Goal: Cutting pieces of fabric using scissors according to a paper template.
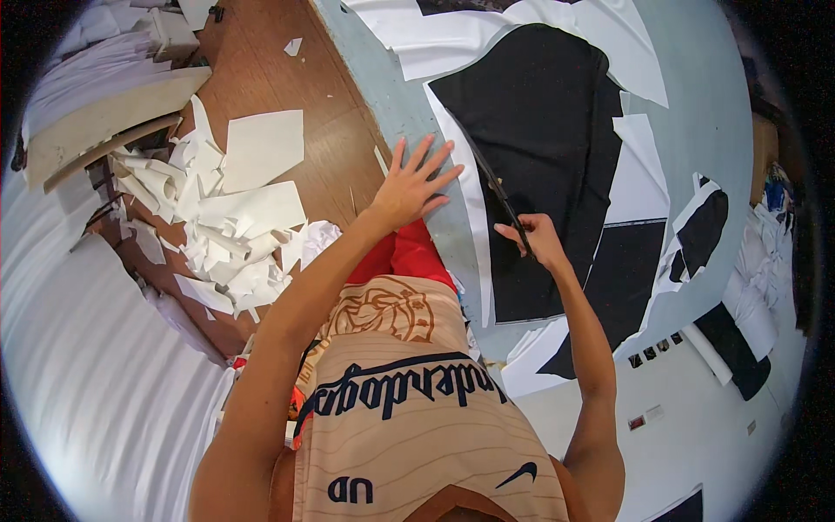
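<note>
In my right hand (539, 239) is a pair of long dark scissors (494, 184), its fingers closed round the handles. The blades point up and to the left along the left edge of a large black fabric piece (548, 130). White material (474, 209) shows as a strip beside that edge, between the black fabric and my left hand. My left hand (413, 184) is open, fingers spread, near the left edge of the pale blue-grey table (383, 96). It holds nothing; whether it touches the table I cannot tell.
Paper scraps (230, 235) lie heaped on the brown wooden floor (261, 70) at left. White fabric (531, 22) with black parts spreads across the table's far side. A smaller black-and-white piece (700, 228) lies at right. White draped cloth (96, 348) fills the far left.
</note>
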A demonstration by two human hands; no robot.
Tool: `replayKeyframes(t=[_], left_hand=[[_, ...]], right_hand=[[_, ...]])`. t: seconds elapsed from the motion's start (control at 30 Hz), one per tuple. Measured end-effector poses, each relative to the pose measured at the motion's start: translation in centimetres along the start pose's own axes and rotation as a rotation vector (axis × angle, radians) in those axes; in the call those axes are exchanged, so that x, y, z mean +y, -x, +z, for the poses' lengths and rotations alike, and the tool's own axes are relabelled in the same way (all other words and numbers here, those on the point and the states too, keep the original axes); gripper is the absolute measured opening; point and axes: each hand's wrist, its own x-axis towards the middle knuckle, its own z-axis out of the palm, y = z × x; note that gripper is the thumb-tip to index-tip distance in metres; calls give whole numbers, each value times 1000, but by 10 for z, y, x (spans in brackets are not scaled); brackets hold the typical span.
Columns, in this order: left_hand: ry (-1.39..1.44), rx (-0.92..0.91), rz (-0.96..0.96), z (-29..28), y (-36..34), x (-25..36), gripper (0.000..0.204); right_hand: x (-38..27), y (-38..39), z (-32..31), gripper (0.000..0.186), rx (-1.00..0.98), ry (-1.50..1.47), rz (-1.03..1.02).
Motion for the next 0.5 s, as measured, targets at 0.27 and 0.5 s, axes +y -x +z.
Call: replayKeyframes(t=[0.27, 0.5], left_hand=[[36, 0, -1, -1, 0, -2, 75], [61, 4, -7, -2, 0, -2, 75]], right_hand=[[-15, -13, -1, 48, -6, 36, -5], [-20, -15, -3, 47, -24, 26, -2]])
